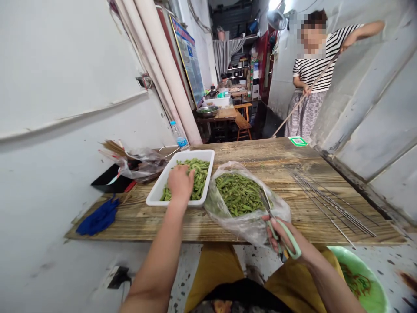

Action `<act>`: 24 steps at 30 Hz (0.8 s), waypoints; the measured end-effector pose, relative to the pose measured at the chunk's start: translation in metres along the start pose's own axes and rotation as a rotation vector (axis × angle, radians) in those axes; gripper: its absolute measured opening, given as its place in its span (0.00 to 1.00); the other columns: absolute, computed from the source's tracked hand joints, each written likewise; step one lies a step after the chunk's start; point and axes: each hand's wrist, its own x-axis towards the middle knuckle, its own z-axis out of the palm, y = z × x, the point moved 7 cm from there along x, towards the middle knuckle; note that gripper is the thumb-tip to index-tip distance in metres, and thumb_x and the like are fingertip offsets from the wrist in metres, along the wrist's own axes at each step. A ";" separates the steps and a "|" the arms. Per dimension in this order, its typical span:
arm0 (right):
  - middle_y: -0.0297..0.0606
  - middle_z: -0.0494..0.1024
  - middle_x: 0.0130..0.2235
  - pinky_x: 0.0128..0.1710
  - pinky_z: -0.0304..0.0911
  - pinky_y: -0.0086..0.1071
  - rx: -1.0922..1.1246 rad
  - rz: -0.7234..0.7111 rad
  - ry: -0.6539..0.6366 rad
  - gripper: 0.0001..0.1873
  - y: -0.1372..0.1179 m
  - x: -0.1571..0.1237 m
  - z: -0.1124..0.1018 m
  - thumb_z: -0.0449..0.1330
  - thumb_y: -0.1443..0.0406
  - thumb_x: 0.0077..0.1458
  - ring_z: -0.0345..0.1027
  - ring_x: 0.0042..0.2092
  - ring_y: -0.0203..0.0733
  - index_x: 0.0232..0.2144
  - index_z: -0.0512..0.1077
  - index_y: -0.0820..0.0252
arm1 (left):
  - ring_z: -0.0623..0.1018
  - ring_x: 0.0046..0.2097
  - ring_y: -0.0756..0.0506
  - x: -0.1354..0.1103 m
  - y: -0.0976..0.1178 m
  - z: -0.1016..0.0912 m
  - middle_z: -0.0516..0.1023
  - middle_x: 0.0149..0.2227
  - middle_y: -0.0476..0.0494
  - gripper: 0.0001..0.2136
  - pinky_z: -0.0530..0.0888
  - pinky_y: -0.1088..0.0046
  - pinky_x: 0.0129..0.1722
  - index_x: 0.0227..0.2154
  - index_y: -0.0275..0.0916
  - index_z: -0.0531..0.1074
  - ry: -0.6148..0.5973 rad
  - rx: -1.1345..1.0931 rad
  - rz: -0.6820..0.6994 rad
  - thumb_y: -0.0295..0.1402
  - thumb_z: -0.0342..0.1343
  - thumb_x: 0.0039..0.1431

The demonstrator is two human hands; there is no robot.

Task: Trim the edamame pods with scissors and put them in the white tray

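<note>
My left hand (181, 182) reaches into a white plastic tray (153, 194) holding green bean pods (200, 174). Its fingers point down among the pods, and the tips are partly hidden, so I cannot make out a pod in them. In my right hand (276, 232) is a pair of scissors with pale green handles (293, 243), its blades pointing up and away over a clear plastic bag (216, 204). The bag lies open beside the tray, full of more green pods (239, 193).
Long metal skewers (332, 202) lie on the right of the wooden table (247, 152). A water bottle (180, 137), a blue cloth (99, 217) and a black dustpan-like item (112, 179) are at left. A green basin (361, 278) stands below right. Beyond, a person (314, 69) holds a long pole.
</note>
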 end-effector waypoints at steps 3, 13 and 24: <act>0.28 0.66 0.23 0.18 0.57 0.28 0.161 -0.001 0.047 0.25 -0.003 -0.002 -0.005 0.57 0.46 0.53 0.57 0.20 0.32 0.43 0.67 0.59 | 0.74 0.44 0.43 -0.009 0.070 0.039 0.78 0.40 0.38 0.12 0.67 0.63 0.49 0.36 0.38 0.78 -0.154 -0.159 0.381 0.31 0.48 0.59; 0.28 0.67 0.23 0.18 0.57 0.28 0.072 0.013 0.116 0.23 0.003 -0.012 -0.014 0.59 0.46 0.49 0.57 0.19 0.31 0.35 0.69 0.59 | 0.72 0.46 0.38 -0.077 0.187 0.154 0.77 0.38 0.33 0.12 0.62 0.58 0.47 0.32 0.34 0.78 -0.681 0.113 0.799 0.25 0.48 0.58; 0.26 0.63 0.20 0.13 0.54 0.26 -0.123 0.009 0.153 0.22 0.008 0.001 -0.010 0.60 0.46 0.48 0.55 0.16 0.30 0.29 0.65 0.57 | 0.72 0.46 0.39 -0.081 0.173 0.134 0.76 0.39 0.34 0.12 0.64 0.59 0.47 0.35 0.35 0.77 -0.701 0.065 0.712 0.28 0.47 0.58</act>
